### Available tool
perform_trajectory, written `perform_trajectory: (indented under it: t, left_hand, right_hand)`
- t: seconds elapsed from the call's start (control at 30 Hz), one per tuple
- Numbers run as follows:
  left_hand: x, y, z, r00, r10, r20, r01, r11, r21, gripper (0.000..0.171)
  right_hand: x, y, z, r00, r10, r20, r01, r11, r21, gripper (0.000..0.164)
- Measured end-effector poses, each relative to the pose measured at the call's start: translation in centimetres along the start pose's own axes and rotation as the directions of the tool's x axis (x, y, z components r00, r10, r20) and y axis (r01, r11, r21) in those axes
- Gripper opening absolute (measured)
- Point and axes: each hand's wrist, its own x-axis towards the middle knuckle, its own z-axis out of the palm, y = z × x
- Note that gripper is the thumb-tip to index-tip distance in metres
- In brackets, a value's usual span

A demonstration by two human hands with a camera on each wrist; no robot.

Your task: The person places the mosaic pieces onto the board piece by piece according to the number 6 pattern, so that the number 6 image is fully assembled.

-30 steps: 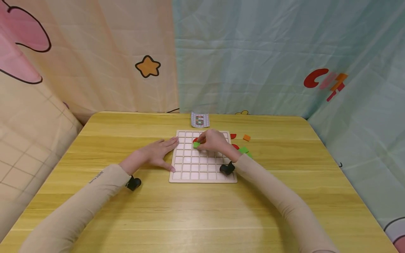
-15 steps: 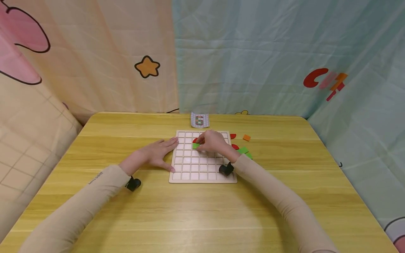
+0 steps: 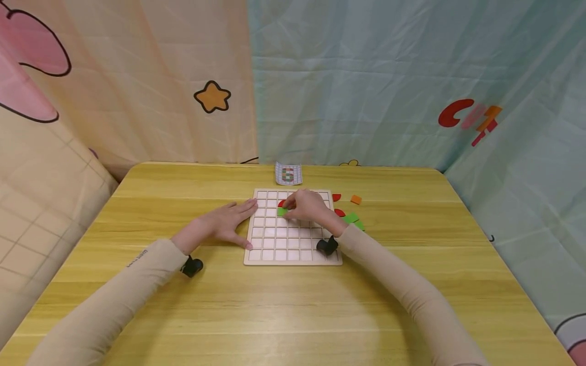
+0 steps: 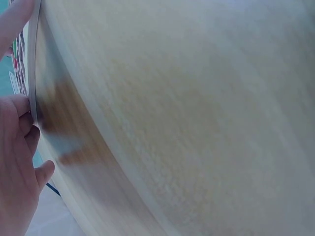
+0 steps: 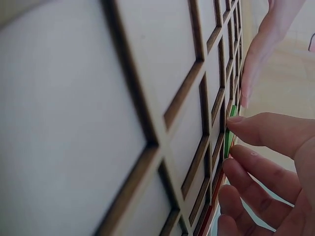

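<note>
A white grid board (image 3: 270,254) with pale wooden dividers lies on the table. My left hand (image 3: 230,221) rests at its left edge, fingers spread, fingertips and thumb touching the frame; the left wrist view shows this hand (image 4: 17,147) at the board's rim. On the upper part of the grid, my right hand (image 3: 305,204) pinches a green square tile (image 3: 281,211) between thumb and index finger. From the right wrist, the tile (image 5: 229,137) looks nearly level with the dividers. A red rounded piece (image 3: 281,203) sits in the cell just beyond it, partly covered by the fingers.
Behind the board lies a small printed card (image 3: 288,174) with a coloured figure on a grid. To the right are red rounded pieces (image 3: 337,197), green tiles (image 3: 351,218) and an orange tile (image 3: 356,200). Curtains (image 3: 366,101) hang behind the table's far edge.
The green tile has gone from slightly tilted to flat in the grid, a little nearer me, below the red piece. My right hand shifted slightly with it; my left hand stays put.
</note>
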Motion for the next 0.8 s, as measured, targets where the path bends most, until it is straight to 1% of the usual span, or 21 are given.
perform_trajectory:
  t: [0.17, 0.37, 0.53, 0.8]
  left_hand:
    - [0.1, 0.1, 0.1, 1.000, -0.003, 0.005, 0.003, 1.000, 0.012, 0.114]
    - [0.1, 0.0, 0.1, 1.000, -0.003, -0.005, 0.003, 1.000, 0.003, 0.114]
    - [0.0, 0.0, 0.0, 1.000, 0.005, -0.011, -0.005, 1.000, 0.001, 0.114]
    - [0.1, 0.0, 0.0, 1.000, -0.002, -0.003, 0.002, 1.000, 0.001, 0.115]
  right_hand:
    - [-0.2, 0.1, 0.0, 1.000, 0.004, 0.004, -0.004, 1.000, 0.002, 0.025]
    - [-0.6, 0.4, -0.6, 0.999, -0.022, -0.037, 0.022, 1.000, -0.004, 0.024]
    - [-1.1, 0.8, -1.3, 0.998, -0.012, -0.064, 0.013, 1.000, 0.021, 0.024]
    - [-2.4, 2.4, -2.1, 0.993, -0.001, -0.114, 0.006, 0.999, 0.043, 0.023]
